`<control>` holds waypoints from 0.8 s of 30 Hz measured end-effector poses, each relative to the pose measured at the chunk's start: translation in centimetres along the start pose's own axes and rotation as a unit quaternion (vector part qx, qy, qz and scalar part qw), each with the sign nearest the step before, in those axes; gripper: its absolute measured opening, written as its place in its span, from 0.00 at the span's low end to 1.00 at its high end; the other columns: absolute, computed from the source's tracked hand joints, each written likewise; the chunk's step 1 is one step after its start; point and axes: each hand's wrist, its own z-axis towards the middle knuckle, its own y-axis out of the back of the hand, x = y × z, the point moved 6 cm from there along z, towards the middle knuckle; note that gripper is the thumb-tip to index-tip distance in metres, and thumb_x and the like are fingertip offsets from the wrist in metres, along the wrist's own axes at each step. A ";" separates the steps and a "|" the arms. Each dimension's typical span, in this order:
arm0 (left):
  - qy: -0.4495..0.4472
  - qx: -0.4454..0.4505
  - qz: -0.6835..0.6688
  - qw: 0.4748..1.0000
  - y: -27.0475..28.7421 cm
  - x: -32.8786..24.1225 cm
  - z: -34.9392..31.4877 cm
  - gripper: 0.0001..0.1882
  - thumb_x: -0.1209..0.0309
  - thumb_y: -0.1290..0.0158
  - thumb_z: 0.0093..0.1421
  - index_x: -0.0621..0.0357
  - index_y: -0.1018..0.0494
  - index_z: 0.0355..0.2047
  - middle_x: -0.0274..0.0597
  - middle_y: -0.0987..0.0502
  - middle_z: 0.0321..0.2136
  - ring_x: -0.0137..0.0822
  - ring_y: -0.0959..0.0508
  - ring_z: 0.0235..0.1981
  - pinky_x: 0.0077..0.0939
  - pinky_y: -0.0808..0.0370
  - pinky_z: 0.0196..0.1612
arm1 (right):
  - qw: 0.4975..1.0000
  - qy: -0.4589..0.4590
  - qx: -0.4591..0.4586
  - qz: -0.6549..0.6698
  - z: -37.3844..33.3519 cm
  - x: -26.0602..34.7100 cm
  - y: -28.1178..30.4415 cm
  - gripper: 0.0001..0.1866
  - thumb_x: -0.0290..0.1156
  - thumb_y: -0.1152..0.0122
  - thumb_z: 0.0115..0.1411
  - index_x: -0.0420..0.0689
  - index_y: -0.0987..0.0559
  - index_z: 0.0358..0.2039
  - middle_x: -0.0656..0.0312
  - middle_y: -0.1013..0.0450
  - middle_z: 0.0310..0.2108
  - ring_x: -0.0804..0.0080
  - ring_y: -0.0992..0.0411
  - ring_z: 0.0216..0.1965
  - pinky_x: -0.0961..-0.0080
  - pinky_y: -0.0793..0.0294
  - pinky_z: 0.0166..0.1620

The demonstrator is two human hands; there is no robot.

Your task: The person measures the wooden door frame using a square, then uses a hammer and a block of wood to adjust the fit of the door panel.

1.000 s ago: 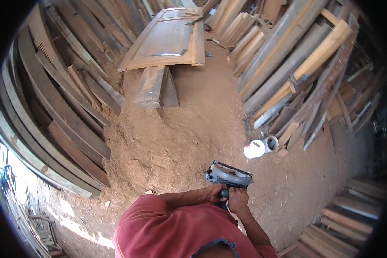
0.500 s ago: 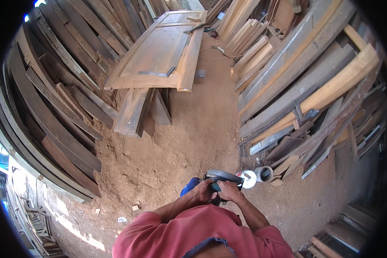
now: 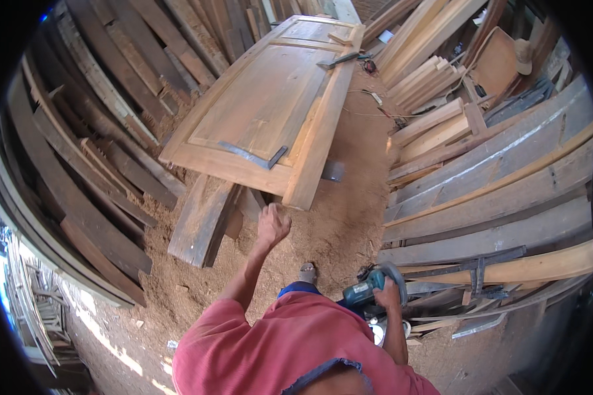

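Note:
My right hand (image 3: 389, 293) grips the handle of a teal power saw (image 3: 359, 293) with a rounded grey guard, held low at my right side. My left hand (image 3: 273, 227) reaches forward with its fingers curled in. It is just short of the near end of a panelled wooden door (image 3: 244, 92); whether it touches the wood I cannot tell. Across the door's near rail lies a dark metal carpenter's square (image 3: 247, 155). A long dark hand tool (image 3: 339, 60) and a small wood offcut (image 3: 339, 39) rest farther up on the door.
The door lies on a thick timber beam (image 3: 201, 224). Stacked boards lean along the left (image 3: 79, 171) and the right (image 3: 494, 197). A clamp (image 3: 478, 266) rests on the right-hand boards. White tubs (image 3: 378, 332) stand beside my right arm. Sawdust covers the floor (image 3: 336, 237).
I have come closer to the door. My left hand has left the saw and stretched forward to the door's near end. My right hand has carried the saw out to the right.

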 end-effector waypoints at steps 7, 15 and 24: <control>-0.081 -0.089 0.069 0.990 -0.8 -5.3 20.6 0.26 0.61 0.40 0.55 0.60 0.31 0.52 0.58 0.26 0.47 0.58 0.28 0.52 0.52 0.32 0.56 | 0.989 0.017 -0.127 0.073 11.8 5.6 12.4 0.27 0.33 0.31 0.51 0.31 0.24 0.49 0.33 0.24 0.47 0.36 0.26 0.53 0.54 0.29 0.57; 0.031 0.011 0.104 0.994 -9.9 -7.7 34.0 0.39 0.52 0.40 0.56 0.64 0.37 0.61 0.64 0.38 0.63 0.63 0.39 0.63 0.55 0.39 0.65 | 0.985 0.045 -0.125 0.110 36.0 9.0 19.1 0.27 0.33 0.31 0.51 0.29 0.23 0.49 0.39 0.22 0.43 0.47 0.24 0.48 0.60 0.26 0.52; 0.178 0.081 0.233 0.953 -20.5 -9.6 48.6 0.59 0.46 0.36 0.52 0.55 0.57 0.75 0.63 0.55 0.73 0.66 0.59 0.74 0.61 0.61 0.73 | 0.998 0.017 0.048 -0.025 68.4 18.1 21.2 0.27 0.34 0.33 0.53 0.34 0.26 0.51 0.33 0.25 0.49 0.38 0.27 0.54 0.53 0.28 0.58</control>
